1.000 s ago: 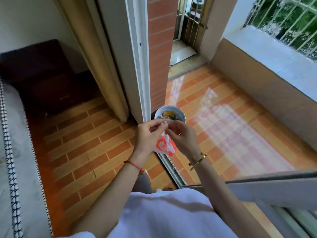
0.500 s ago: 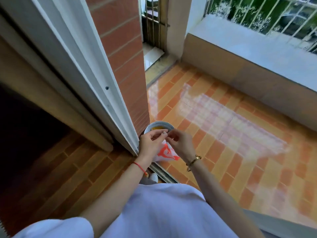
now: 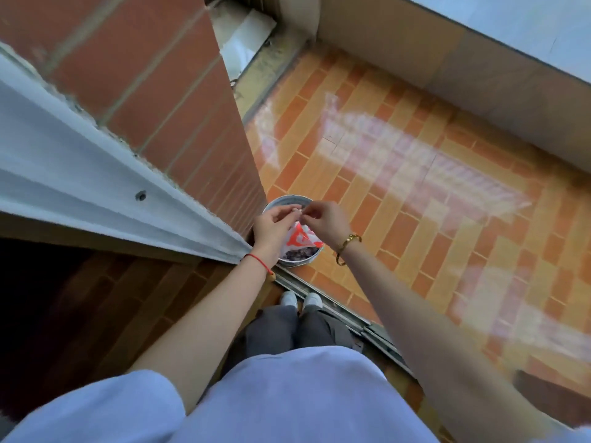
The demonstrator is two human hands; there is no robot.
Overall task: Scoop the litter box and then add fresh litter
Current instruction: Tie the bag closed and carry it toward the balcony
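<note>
here, mid-frame, left hand (image 3: 274, 226) and right hand (image 3: 327, 219) both pinch the white-and-orange bag (image 3: 300, 240) over a round bin (image 3: 301, 262).

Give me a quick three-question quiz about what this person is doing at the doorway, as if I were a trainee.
1. Pick one: what do the fingers of the left hand and the right hand pinch between them? A) a broom handle B) the top of the white bag with red print C) a door handle
2. True or false: the white bag lies flat on the floor.
3. Fill in: the round bucket stands on the tiled floor beside the ___ pillar.

Key: 1 B; 2 false, it hangs from both hands, over the bucket; 3 brick.
</note>
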